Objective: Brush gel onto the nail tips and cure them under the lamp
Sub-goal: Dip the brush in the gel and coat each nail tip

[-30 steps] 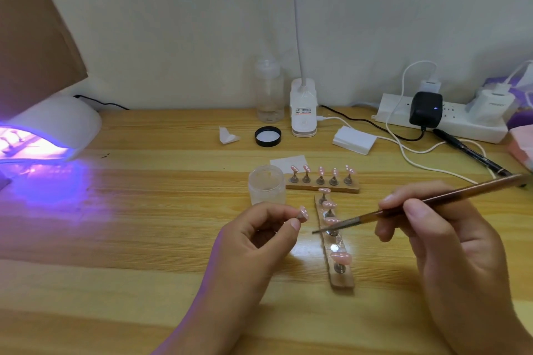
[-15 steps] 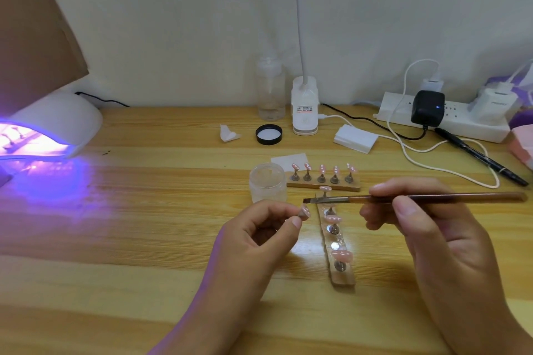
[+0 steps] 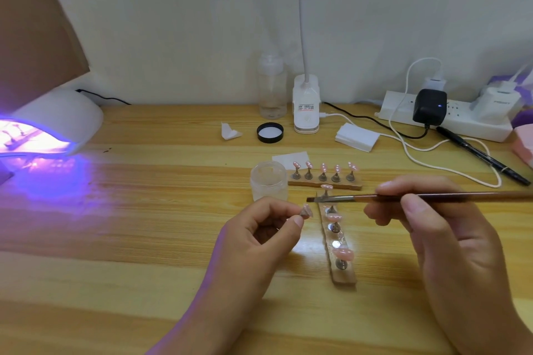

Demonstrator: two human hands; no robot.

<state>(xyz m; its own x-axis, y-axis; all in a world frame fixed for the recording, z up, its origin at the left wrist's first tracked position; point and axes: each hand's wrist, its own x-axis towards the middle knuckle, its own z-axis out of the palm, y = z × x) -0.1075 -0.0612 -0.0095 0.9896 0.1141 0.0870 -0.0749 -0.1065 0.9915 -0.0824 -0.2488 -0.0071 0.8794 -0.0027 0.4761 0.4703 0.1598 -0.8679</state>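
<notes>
Left hand pinches nail tip raised, face toward brush. Right hand grips gel brush level, bristles just right of tip, likely poised to coat.

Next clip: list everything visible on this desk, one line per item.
curing lamp: 1, white, lit, far left
jar: 1, clear, centre
lid: 1, black, behind jar
bottle: 1, clear, by wall
desk lamp: 1, white, right of bottle
power strip: 1, white, back right
pen: 1, black, right
rear holder: 1, wooden, right of jar
near holder: 1, wooden, between hands
brush: 1, brown, in right hand
nail tip: 1, pink, in left hand
left hand: 1, pinches nail tip
right hand: 1, grips brush
</notes>
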